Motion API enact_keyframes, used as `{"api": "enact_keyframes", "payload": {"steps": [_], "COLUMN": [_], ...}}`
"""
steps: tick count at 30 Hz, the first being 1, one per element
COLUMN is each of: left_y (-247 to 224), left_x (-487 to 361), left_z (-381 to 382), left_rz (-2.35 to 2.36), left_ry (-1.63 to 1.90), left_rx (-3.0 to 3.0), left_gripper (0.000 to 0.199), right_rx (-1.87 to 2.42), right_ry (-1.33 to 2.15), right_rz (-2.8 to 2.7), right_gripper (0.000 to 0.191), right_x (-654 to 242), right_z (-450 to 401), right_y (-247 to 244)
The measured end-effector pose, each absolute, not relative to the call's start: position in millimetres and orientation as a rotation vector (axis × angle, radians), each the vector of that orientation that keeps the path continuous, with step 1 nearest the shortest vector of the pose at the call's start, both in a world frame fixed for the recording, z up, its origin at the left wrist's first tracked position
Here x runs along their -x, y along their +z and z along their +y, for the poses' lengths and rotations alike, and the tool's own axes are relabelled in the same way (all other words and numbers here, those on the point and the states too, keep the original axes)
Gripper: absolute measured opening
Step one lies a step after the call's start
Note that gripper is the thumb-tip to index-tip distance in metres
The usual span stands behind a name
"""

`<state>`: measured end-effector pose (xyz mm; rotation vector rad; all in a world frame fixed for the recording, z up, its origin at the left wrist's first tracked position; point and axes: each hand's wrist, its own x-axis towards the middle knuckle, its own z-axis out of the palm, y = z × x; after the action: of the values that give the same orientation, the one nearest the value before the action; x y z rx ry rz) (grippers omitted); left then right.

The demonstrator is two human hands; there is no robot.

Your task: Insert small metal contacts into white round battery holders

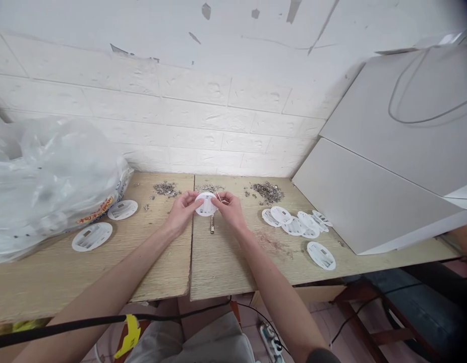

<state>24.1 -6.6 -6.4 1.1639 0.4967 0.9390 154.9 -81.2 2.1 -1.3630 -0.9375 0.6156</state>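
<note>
My left hand (183, 212) is closed on the left edge of a round white plastic disc (205, 205) with slots in it. My right hand (230, 207) pinches the disc's right edge. A thin metal rod, perhaps a tweezer or screwdriver (216, 192), slants up from my right fingers; its exact kind is unclear. Just below the disc a small narrow metal piece (212, 225) shows on the table. Behind my hands lie small metal parts (209, 187), with a further pile (166, 189) to the left and a larger pile (268, 192) to the right.
Two similar discs (92, 237) lie at left beside a large clear plastic bag (55, 181). Several overlapping discs (294, 226) and one separate disc (321, 255) lie at right, near a big white box (369, 191). A black cable (105, 320) crosses before the table's front edge.
</note>
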Motion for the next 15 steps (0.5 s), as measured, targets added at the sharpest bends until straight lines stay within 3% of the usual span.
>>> {"api": "enact_keyframes", "payload": {"steps": [6, 15], "left_y": [-6, -5], "left_x": [-22, -19], "left_z": [-9, -13], "left_rz": [0.539, 0.503], "left_ry": [1.08, 1.101], "left_rx": [-1.448, -1.646], "left_gripper": [0.04, 0.024], "right_rx": [1.554, 1.602], "right_ry": [0.1, -0.293], "right_rz": [-1.271, -1.463], "right_gripper": [0.014, 0.015], "right_x": [-144, -145], "right_z": [-88, -89], "right_y": [3, -7]}}
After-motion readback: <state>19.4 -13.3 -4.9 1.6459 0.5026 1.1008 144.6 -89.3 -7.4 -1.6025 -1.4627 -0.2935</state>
